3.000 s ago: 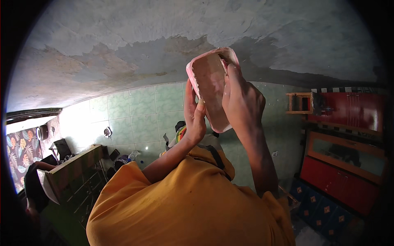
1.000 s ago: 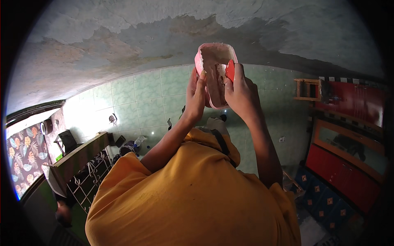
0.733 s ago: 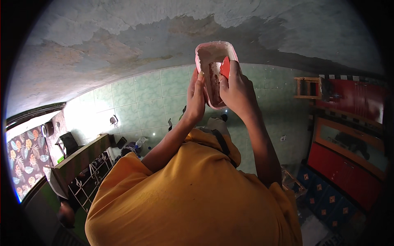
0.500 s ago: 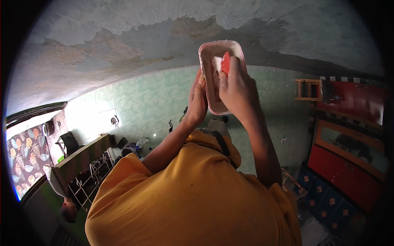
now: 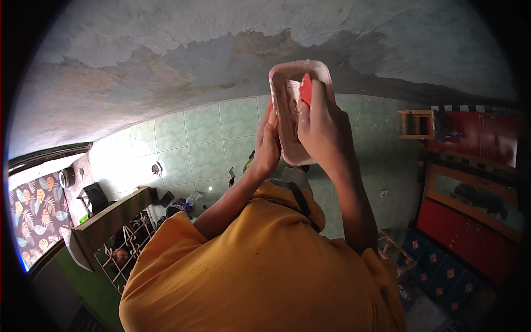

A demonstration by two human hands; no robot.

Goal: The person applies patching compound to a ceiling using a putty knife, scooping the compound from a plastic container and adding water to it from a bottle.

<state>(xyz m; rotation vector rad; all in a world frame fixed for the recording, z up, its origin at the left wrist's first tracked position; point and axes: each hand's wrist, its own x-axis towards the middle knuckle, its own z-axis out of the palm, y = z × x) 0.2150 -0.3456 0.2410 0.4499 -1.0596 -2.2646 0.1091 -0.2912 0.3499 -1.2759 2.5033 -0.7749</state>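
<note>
My left hand (image 5: 268, 142) grips the left side of a pink oblong tub (image 5: 281, 113), held up in front of the wall. White paste, like putty, coats its inside and crusts along its rim. With my right hand (image 5: 325, 128) I hold a red-handled scraper (image 5: 306, 88) inside the tub. Its pale blade lies against the paste (image 5: 291, 102), near the far half of the tub. My right hand hides the tub's right side and part of the scraper.
The grey wall (image 5: 182, 61) ahead has patchy, uneven coating. Green tiles (image 5: 202, 124) cover the floor. A wooden stool (image 5: 415, 124) and red cabinets (image 5: 459, 232) stand right. At left are a wooden railing (image 5: 119, 207), a clear bottle (image 5: 192, 198) and a person (image 5: 120, 255) behind the metal grille.
The tub and both hands sit slightly lower in view. The scraper has shifted a little within the tub. The person at lower left now appears behind the grille.
</note>
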